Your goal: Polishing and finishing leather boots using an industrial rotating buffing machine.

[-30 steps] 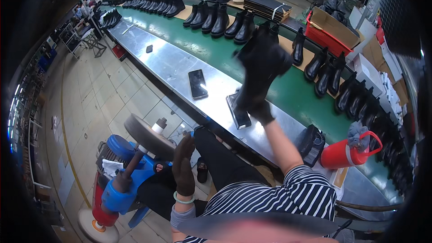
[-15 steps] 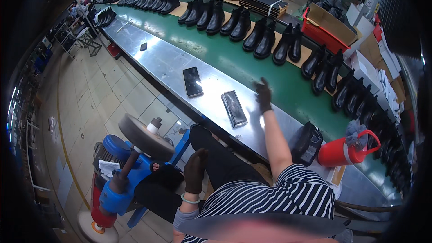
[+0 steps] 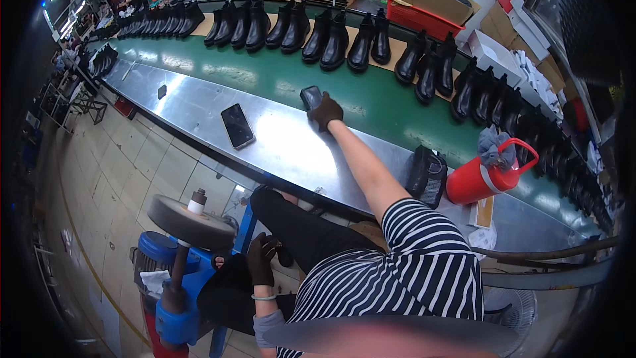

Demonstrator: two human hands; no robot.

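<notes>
My right hand (image 3: 324, 111), in a dark glove, reaches far forward over the steel table (image 3: 199, 103). It grips the near end of a dark flat device (image 3: 309, 95) lying where the steel meets the green conveyor belt (image 3: 371, 103). My left hand (image 3: 262, 258), also gloved, rests on my lap with nothing in it, close to the blue buffing machine (image 3: 173, 298) and its grey wheel (image 3: 189, 221). A long row of black ankle boots (image 3: 334, 43) stands along the far side of the belt.
A black phone (image 3: 236, 125) lies on the steel to the left of my arm. To its right stand a black pouch (image 3: 426, 176) and a red jug (image 3: 478, 179) with a grey cloth on top. Cardboard boxes and a red crate (image 3: 424, 16) lie beyond the belt, where other people sit.
A second ago my right hand held a black boot up; it set it on the belt. The hand then took hold of the dark flat device and slid it toward the belt.
</notes>
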